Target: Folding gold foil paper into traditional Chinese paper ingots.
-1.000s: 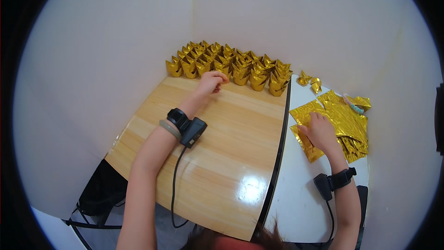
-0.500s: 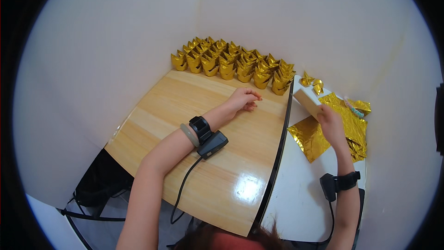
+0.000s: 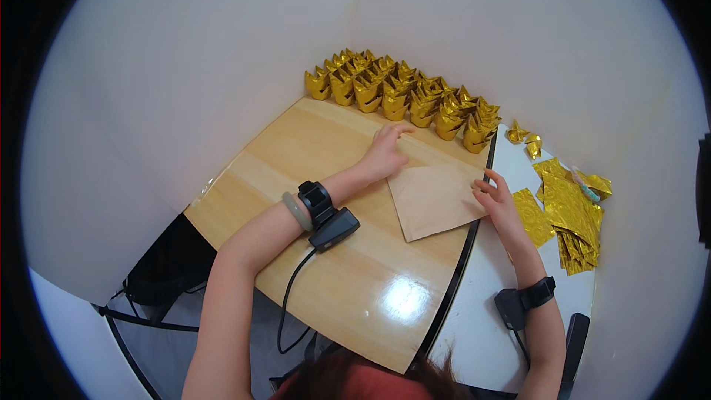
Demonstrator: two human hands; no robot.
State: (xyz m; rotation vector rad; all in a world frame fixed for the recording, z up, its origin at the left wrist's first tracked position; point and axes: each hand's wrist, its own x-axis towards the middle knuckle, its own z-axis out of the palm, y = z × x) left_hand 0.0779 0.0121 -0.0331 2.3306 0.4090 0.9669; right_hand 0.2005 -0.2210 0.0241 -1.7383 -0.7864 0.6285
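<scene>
— Starting with the tan square sheet [image 3: 433,200]: lay where?

— Lay on the wooden tabletop [image 3: 318,281], between the left hand [image 3: 384,154] and the right hand [image 3: 500,201], with its right side reaching over the dark seam [image 3: 458,270]. Probably rested there for firm support within both hands' reach.

— Grasped anything on the left?

— Seemed not. Saw released fingers, loosely parted, with the thumb by the sheet's far left corner, perhaps to steady that side. Couldn't confirm contact.

— And on the right?

— Saw bent, slightly spread fingers at the sheet's right edge, perhaps to control that side. Couldn't tell whether pinching or merely touching.

— Noticed the folded gold pieces [image 3: 396,107]?

— Saw those in tight rows along the far edge, before the wall [image 3: 444,22], likely to spare the nearer wood for handwork.

— And looked right, to the gold foil sheets [image 3: 566,196]?

— Found those overlapping on the white table [image 3: 481,333], right of the right hand, presumably for easy reach. Spotted a beaded bracelet [image 3: 585,186] at the foil's far right; couldn't tell why.
</scene>
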